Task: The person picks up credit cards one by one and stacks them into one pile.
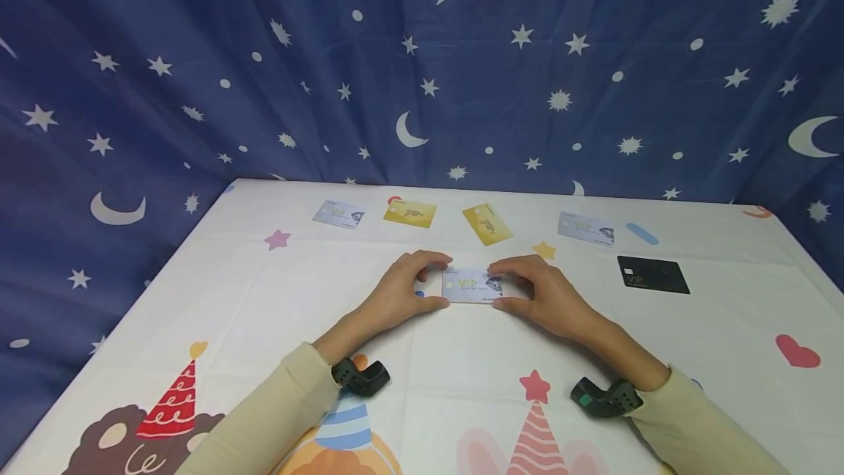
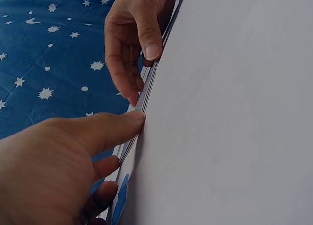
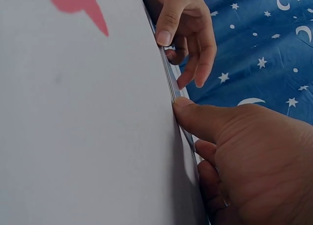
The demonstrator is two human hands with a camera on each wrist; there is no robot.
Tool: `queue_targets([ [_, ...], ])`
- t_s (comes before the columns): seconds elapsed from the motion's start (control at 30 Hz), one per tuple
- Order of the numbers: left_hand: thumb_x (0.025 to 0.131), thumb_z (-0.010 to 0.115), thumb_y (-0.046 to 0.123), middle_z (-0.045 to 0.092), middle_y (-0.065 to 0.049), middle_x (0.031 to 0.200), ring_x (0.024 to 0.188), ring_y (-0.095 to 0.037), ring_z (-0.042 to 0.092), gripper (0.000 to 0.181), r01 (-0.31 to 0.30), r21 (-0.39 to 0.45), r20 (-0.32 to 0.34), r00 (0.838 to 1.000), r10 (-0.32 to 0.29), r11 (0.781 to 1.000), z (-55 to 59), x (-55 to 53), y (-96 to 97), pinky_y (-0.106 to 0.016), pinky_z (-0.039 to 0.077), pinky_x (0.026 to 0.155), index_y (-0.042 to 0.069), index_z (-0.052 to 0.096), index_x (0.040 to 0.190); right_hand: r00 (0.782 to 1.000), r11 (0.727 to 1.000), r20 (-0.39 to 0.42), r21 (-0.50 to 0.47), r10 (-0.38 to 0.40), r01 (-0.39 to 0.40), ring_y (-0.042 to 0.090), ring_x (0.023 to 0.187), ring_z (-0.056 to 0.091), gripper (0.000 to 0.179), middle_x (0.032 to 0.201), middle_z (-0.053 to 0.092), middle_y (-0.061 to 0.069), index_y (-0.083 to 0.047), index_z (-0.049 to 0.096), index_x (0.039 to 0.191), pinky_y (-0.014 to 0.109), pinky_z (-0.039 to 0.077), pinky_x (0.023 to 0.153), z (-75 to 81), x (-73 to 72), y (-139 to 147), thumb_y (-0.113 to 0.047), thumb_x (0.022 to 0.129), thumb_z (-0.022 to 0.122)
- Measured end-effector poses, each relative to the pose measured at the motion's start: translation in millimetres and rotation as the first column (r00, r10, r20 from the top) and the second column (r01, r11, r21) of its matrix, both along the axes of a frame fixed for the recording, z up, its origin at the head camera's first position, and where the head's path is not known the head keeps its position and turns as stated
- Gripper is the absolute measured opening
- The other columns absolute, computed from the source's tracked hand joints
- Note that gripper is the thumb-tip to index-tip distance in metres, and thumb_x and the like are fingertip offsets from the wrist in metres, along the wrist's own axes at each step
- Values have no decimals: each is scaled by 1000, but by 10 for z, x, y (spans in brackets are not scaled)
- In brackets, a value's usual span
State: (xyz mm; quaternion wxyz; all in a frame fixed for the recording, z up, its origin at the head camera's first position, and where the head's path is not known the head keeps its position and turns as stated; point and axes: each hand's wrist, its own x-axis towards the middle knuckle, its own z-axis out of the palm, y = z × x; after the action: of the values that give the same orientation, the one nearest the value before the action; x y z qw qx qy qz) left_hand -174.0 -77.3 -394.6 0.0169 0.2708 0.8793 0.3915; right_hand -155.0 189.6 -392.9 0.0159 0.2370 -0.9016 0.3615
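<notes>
A small stack of silver VIP cards [image 1: 469, 288] lies flat on the table in front of me, its top card face up. My left hand [image 1: 402, 288] grips the left end, thumb at the near edge and fingers at the far edge. On the opposite end, my right hand [image 1: 550, 297] holds the stack the same way. Several thin layers show along the stack's near edge [image 3: 169, 78] in the right wrist view. The left wrist view has the left thumb [image 2: 117, 129] against that edge, with the fingers partly hidden behind the cards.
Toward the back lie two silver cards, one at left [image 1: 338, 214] and one at right [image 1: 585, 229], with a gold card [image 1: 409, 213] and a tilted gold card [image 1: 487, 223] between them. A black VIP card [image 1: 653, 275] is at right. The white tablecloth [image 1: 264, 306] has printed figures.
</notes>
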Motion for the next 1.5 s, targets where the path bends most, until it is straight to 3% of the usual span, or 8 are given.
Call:
queue_targets([
  [0.17,75,84,21,57,2,111,88,-16,46,60,15,9,2,1000,-15,1000,-3,-2,2,-33,36,80,16,58,129,1000,1000,14,11,-3,3,24,114,53,52,125,57,5,-16,63,123,42,45,93,26,4,-1,-18,75,83],
  [0.3,74,84,20,56,0,106,86,-17,46,61,9,30,3,1000,-10,1000,15,-3,8,-33,37,77,15,59,128,999,1000,34,0,-8,8,21,103,55,52,120,59,5,-14,62,125,41,46,89,96,-10,3,-20,77,82],
  [0.57,76,83,21,60,-4,116,85,-23,47,58,-16,149,71,997,6,989,120,-4,127,-32,37,74,13,59,128,993,996,79,-1,-84,84,26,104,55,50,118,60,9,-11,59,129,43,47,88,254,3,155,-22,83,76],
  [0.8,78,80,18,58,-3,121,87,-23,51,58,20,246,39,999,-30,969,291,54,452,-35,42,77,14,54,130,987,989,62,14,-145,145,32,106,57,49,123,58,12,-13,57,130,47,49,85,391,82,402,-21,85,74],
  [1.0,79,80,18,57,2,120,87,-23,52,57,110,270,17,993,-119,957,385,167,866,-24,42,70,17,54,131,977,976,-1,47,-213,213,35,102,59,50,124,57,15,-12,56,132,50,49,82,516,205,690,-21,86,73],
  [1.13,80,79,18,57,4,120,85,-18,51,57,163,274,-15,986,-166,948,402,218,1094,-19,41,68,18,54,131,964,963,-41,65,-261,263,34,98,62,50,123,58,15,-14,56,133,31,51,79,522,287,926,-26,87,72],
  [1.27,79,80,18,56,7,118,82,-10,47,56,191,269,-21,981,-192,944,394,235,1324,-16,40,66,18,55,129,951,948,-43,72,-307,309,33,97,61,51,121,58,17,-14,54,135,8,41,75,525,374,1183,-26,88,71],
  [1.5,78,81,17,57,6,117,77,-7,46,56,162,249,-1,986,-167,955,302,195,1614,-13,38,66,17,56,128,935,930,-62,93,-351,355,-7,90,50,50,118,59,16,-14,56,133,2,35,74,505,424,1469,-27,87,72],
])
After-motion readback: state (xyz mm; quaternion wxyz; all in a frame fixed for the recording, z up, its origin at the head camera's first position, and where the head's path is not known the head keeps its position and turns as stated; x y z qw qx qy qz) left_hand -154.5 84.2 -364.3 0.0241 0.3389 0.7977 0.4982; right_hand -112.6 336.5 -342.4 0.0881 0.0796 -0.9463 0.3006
